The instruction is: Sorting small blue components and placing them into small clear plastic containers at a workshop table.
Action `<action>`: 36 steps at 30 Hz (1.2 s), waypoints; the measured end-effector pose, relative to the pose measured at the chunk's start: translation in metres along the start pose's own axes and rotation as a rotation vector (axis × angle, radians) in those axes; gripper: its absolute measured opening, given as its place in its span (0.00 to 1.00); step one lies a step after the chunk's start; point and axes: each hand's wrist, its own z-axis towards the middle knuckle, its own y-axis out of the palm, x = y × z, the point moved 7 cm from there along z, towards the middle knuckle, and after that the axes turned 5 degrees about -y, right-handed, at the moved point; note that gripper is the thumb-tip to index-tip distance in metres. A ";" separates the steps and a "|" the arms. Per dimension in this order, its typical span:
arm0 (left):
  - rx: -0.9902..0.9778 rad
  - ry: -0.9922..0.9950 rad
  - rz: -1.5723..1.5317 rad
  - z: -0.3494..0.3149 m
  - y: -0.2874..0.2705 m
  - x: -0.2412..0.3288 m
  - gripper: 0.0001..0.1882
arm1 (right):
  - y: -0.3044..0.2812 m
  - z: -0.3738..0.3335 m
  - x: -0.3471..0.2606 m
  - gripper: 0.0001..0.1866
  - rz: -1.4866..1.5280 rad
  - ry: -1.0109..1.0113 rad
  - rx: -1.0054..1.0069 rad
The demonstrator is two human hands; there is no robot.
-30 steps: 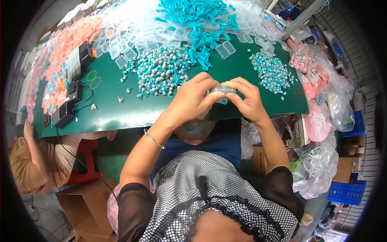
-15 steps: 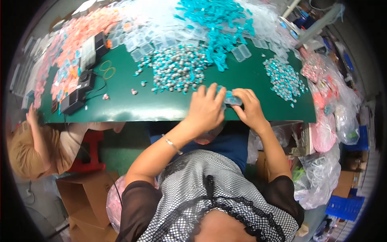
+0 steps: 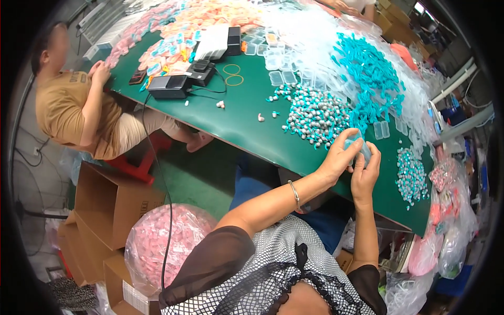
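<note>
Near the front edge of the green table (image 3: 252,136), both my hands close round a small clear plastic case (image 3: 359,148) with something teal inside. My left hand (image 3: 338,159) grips it from the left, thumb and fingers on its upper part. From the right, my right hand (image 3: 366,173) wraps its fingers about the other side. The fingers cover much of the case, so I cannot tell whether its lid is closed. Just beyond my left hand lies a heap of small grey-and-teal pieces (image 3: 317,113). Farther back is a pile of teal strap-like pieces (image 3: 367,73).
Empty clear cases (image 3: 283,77) lie behind the heap. A smaller grey-and-teal heap (image 3: 411,176) is at the right. Black boxes with cables (image 3: 170,86) stand on the left, near a seated co-worker (image 3: 79,110). Cardboard boxes (image 3: 107,205) and a bag of pink pieces (image 3: 163,241) are lower left.
The view has swung left, so the table appears tilted and shifted right. My hands still hold the case, now raised more upright between them.
</note>
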 end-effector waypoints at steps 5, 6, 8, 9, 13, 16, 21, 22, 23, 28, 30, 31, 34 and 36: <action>0.043 0.150 -0.257 -0.005 -0.035 0.043 0.26 | 0.042 0.031 -0.065 0.23 -0.152 -0.248 -0.191; 0.050 0.111 -0.290 -0.008 -0.043 0.051 0.23 | 0.047 0.039 -0.072 0.23 -0.152 -0.254 -0.187; 0.088 0.166 -0.324 -0.015 -0.057 0.075 0.24 | 0.062 0.050 -0.090 0.27 -0.002 -0.359 -0.200; 0.056 0.184 -0.383 -0.017 -0.063 0.088 0.25 | 0.069 0.057 -0.092 0.31 0.218 -0.242 -0.235; 0.047 0.383 -0.372 -0.020 -0.131 0.168 0.21 | 0.068 0.061 -0.112 0.32 0.248 -0.296 -0.157; 0.313 0.544 -0.239 -0.025 -0.201 0.259 0.18 | 0.045 0.040 -0.070 0.25 0.116 -0.230 -0.211; 0.756 0.512 -0.249 0.012 -0.364 0.385 0.05 | 0.010 -0.018 0.018 0.17 -0.148 0.022 -0.180; 0.834 0.584 -0.060 -0.004 -0.433 0.434 0.03 | 0.016 -0.017 0.014 0.17 -0.132 0.025 -0.172; 0.800 0.578 -0.079 0.016 -0.421 0.429 0.03 | 0.011 -0.019 0.018 0.16 -0.154 0.069 -0.181; 0.981 0.706 -0.011 0.011 -0.486 0.494 0.22 | 0.029 -0.007 0.013 0.12 -0.176 0.049 -0.262; 1.248 0.834 0.396 -0.001 -0.477 0.517 0.36 | 0.023 -0.012 0.015 0.11 -0.198 0.042 -0.240; 1.237 0.775 0.709 -0.015 -0.490 0.543 0.42 | 0.028 -0.010 0.013 0.11 -0.177 0.022 -0.258; 1.453 1.078 1.438 -0.012 -0.430 0.518 0.31 | 0.028 -0.010 0.011 0.11 -0.180 0.030 -0.294; 1.207 0.971 1.960 0.001 -0.392 0.489 0.17 | 0.028 -0.010 0.011 0.12 -0.201 0.044 -0.300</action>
